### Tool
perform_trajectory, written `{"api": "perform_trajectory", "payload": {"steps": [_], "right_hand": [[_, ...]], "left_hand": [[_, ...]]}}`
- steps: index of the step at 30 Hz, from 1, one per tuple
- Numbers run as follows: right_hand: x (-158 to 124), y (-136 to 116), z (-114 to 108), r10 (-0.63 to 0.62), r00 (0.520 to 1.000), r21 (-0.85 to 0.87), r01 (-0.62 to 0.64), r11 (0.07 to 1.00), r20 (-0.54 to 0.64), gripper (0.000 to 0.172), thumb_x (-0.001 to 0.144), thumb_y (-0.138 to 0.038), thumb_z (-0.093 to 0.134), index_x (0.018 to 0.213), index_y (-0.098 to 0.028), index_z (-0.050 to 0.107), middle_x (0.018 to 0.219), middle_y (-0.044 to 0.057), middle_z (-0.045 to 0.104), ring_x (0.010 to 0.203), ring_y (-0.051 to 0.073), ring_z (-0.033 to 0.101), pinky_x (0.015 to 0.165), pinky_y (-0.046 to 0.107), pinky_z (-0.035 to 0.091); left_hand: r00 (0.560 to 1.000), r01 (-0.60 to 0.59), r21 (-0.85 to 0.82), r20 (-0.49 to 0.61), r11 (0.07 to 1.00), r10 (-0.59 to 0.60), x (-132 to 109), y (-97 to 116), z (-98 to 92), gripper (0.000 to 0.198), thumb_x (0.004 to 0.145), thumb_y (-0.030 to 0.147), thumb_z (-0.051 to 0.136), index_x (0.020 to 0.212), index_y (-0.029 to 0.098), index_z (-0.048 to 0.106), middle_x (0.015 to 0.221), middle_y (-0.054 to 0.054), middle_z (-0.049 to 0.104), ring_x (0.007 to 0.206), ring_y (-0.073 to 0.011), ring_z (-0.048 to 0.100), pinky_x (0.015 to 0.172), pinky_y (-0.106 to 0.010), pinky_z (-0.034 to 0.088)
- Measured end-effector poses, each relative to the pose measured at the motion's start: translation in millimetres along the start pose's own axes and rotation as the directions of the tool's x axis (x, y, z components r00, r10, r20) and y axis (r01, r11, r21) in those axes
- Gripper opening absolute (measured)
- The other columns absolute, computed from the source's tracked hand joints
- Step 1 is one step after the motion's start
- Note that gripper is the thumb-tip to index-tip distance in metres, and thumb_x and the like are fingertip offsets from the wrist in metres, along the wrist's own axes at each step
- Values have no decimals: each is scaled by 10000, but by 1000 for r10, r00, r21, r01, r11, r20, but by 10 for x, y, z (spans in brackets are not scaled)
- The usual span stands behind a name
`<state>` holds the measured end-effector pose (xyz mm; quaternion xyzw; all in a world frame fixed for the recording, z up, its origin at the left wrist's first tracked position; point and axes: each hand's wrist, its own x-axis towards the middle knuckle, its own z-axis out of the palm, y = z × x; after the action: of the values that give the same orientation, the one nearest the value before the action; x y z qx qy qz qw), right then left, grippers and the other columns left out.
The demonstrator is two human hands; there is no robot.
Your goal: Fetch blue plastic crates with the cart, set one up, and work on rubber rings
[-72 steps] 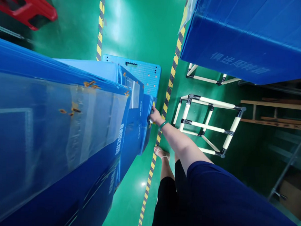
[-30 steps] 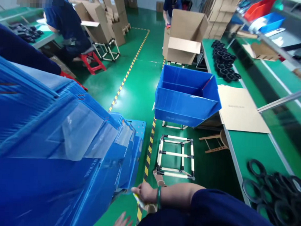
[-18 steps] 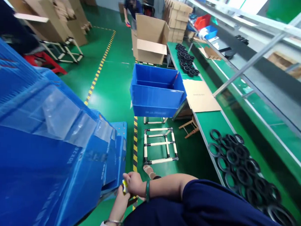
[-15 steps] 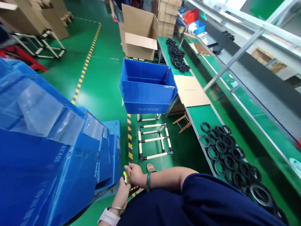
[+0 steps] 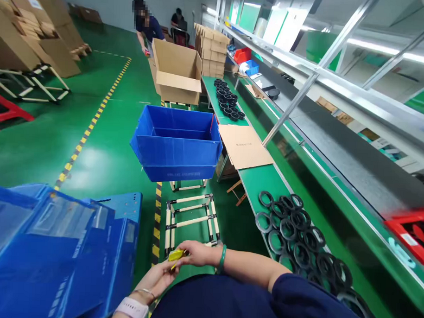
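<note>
My right hand point(image 5: 198, 252) and my left hand point(image 5: 157, 277) meet low in the middle, both pinched on a small yellow strip point(image 5: 176, 255) that looks like peeled tape or a label. The right wrist wears a green bangle, the left a pale watch. Just left of my hands stands a stack of flattened blue corrugated plastic boxes point(image 5: 55, 255) with clear film pockets on their sides. An open blue plastic box point(image 5: 177, 144) sits on a frame ahead of me.
A white-pipe frame point(image 5: 191, 218) lies on the green floor. The green workbench point(image 5: 263, 179) on the right carries black rubber rings point(image 5: 299, 236) and a cardboard sheet point(image 5: 245, 146). An open carton point(image 5: 176, 72) and a person stand farther back. Yellow-black tape lines the floor.
The view has lifted from the stack of blue boxes to the aisle. My right hand left the stack's edge, and my left hand came up to join it on the yellow strip.
</note>
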<state>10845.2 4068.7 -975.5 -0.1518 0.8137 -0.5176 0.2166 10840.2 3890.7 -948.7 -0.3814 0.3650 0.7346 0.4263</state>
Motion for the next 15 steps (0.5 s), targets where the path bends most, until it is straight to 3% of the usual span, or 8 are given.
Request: {"api": "perform_trajectory", "payload": {"steps": [3,5,8,11,13,15], "right_hand": [[-164,308,-528,65,995,87,-71,994,69,323,734,-346,880,932,-163,700,851,-25,643,791,131,559,712,213,420],[-204,465,-766,143,985,127,-155,980,102,332,677,-353,903,856,-150,712,759,-42,638,731,120,547,670,211,406],[-134,625,-940,284,954,293,-298,909,93,310,574,-284,922,767,-142,725,680,-50,653,673,114,548,626,208,403],[52,754,-978,485,875,517,-409,751,-12,277,495,-169,903,691,-125,712,655,-24,673,625,127,573,601,222,433],[204,874,-1008,589,795,609,-397,687,-146,253,545,-157,874,730,-114,706,692,1,686,621,128,585,594,226,450],[363,1048,-1095,673,675,666,-355,655,-302,223,650,-181,826,814,-112,691,747,19,691,637,121,590,582,214,452]], "left_hand": [[996,67,31,65,997,-69,207,-85,469,442,812,-92,492,1232,22,569,862,-134,714,630,-171,705,532,-202,572],[994,80,37,79,996,-82,330,-107,720,390,827,-102,479,1200,-23,559,833,-147,706,638,-173,703,544,-199,571],[989,82,-4,123,997,-80,459,-48,881,301,898,-29,484,1187,-34,566,897,-178,708,733,-193,724,662,-240,609],[986,113,-7,127,994,-111,485,58,685,296,976,146,516,1230,4,570,1019,-199,704,880,-242,739,808,-329,621],[995,98,67,21,993,-100,469,105,390,305,971,206,566,1233,51,588,1077,-177,702,893,-237,737,804,-326,613],[989,52,192,-143,980,-24,492,135,74,290,942,231,636,1202,103,612,1109,-139,703,858,-200,727,761,-283,595]]}}
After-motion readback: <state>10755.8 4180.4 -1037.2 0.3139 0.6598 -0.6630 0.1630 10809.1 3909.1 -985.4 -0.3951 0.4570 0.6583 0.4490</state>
